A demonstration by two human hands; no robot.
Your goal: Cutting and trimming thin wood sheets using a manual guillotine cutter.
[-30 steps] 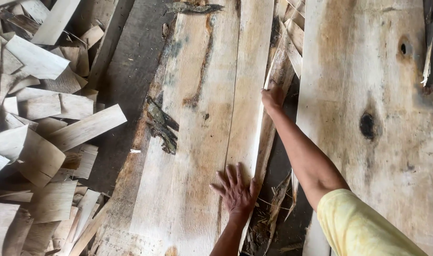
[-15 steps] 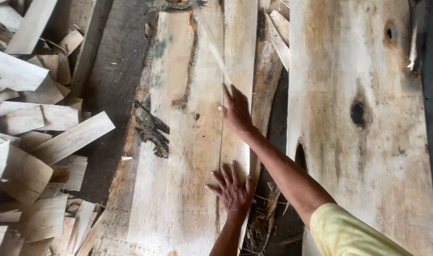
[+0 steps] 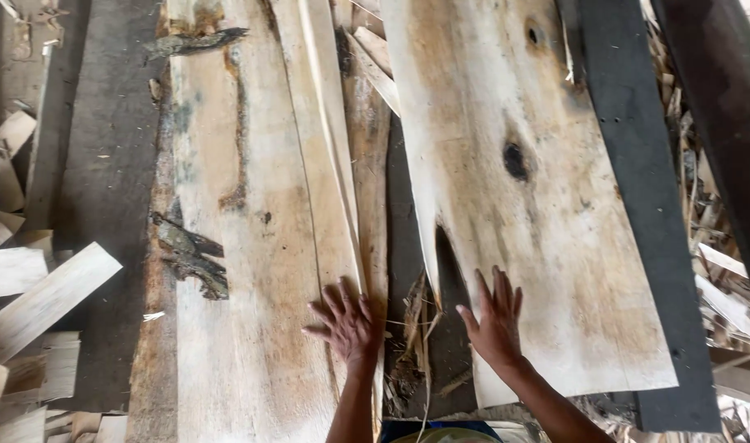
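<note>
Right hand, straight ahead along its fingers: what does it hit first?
The right hand lies flat on the wide pale veneer sheet, fingers pointing up the sheet. Sliding on, it would likely reach the dark knot hole first; nothing else shows in that line.

We press left hand (image 3: 346, 321) flat on the left veneer sheet (image 3: 252, 246), right hand (image 3: 494, 320) flat on the knotted sheet (image 3: 523, 205).

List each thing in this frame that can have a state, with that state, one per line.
Left hand: open, fingers spread, flat on the left sheet.
Right hand: open, flat on the right sheet.
Pale left wood veneer sheet: lying flat, bark-edged, cracked lengthwise.
Wide pale right veneer sheet: lying flat, split at its near edge, with a dark knot.
Small pale offcut pieces: heaped loosely.
</note>
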